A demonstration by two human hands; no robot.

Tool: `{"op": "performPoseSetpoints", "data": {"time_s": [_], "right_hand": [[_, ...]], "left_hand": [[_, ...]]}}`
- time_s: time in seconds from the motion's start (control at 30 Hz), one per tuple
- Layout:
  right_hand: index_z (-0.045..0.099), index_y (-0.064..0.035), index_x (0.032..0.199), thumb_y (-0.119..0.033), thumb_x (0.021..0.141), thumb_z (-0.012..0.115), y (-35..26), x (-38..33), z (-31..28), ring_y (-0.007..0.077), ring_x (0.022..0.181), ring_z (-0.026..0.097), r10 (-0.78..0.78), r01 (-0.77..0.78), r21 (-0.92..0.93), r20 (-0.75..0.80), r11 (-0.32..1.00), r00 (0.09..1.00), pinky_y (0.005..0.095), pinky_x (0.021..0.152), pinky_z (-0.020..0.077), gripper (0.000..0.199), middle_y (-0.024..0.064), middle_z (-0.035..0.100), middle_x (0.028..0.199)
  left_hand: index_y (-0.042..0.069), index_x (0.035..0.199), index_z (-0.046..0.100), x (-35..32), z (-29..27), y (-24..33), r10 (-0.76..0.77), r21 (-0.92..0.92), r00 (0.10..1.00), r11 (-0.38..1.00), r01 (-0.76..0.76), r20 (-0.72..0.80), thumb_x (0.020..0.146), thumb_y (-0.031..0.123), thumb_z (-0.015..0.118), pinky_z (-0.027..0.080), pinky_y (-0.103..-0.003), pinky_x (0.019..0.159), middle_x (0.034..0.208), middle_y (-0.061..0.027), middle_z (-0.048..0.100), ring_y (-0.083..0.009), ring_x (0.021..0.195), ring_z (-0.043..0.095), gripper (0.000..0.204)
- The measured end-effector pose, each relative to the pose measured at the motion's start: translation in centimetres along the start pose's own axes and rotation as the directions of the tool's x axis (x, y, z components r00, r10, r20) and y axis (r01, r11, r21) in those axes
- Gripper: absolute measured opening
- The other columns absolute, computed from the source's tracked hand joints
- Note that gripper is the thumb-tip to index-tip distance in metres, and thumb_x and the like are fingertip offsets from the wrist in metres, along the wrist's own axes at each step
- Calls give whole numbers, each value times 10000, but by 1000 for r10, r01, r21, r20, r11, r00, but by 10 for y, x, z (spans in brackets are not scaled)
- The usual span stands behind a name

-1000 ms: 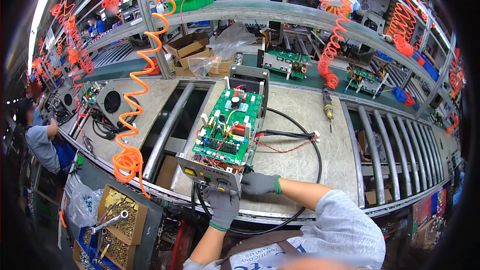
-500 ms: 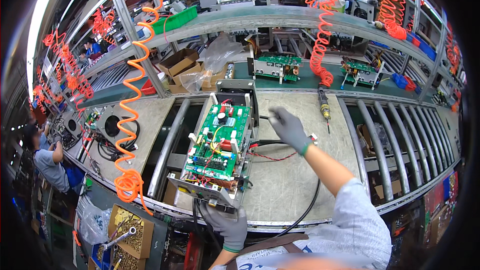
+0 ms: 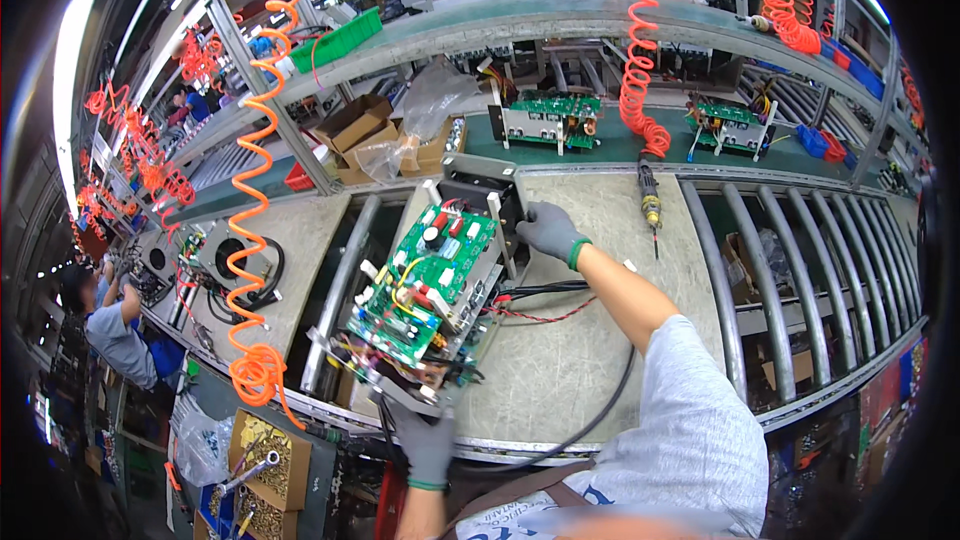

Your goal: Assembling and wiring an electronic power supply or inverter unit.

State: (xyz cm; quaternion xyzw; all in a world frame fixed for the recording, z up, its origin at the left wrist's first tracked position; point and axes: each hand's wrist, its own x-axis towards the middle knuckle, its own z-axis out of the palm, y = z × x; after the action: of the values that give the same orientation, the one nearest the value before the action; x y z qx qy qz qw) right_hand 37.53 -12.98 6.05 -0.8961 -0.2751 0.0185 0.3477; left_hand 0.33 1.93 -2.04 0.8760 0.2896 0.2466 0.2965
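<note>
On bench: R hand has moved up, now gripping far end of board assy; L hand still clamps near end — looks like repositioning.

Open bench to the right, clutter to the left

I see bare worktop right of the circuit board assembly; black cables cross it, a hanging screwdriver dangles above, and an orange coiled hose blocks the left side
</note>
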Motion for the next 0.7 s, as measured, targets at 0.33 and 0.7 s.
{"op": "performPoseSetpoints", "data": {"time_s": [0.33,0.7], "right_hand": [[623,-87,1146,-84,841,597,59,-102,-71,286,956,646,-241,280,145,-237,949,941,386,830,509,306,126,667,1016],[640,-151,1020,-90,796,562,140,-100,-99,340,941,609,-63,101,-801,79,590,995,452,769,506,245,172,578,1126]], "left_hand": [[83,1456,345,100,-49,-22,-44,178,995,984,27,90,722,240,772,510,-373,717,903,-153,675,-278,816,665,864],[-66,1354,354,68,-16,-42,-71,168,985,981,97,-155,762,251,714,403,-433,1015,1313,-290,459,-429,1206,469,762]]}}
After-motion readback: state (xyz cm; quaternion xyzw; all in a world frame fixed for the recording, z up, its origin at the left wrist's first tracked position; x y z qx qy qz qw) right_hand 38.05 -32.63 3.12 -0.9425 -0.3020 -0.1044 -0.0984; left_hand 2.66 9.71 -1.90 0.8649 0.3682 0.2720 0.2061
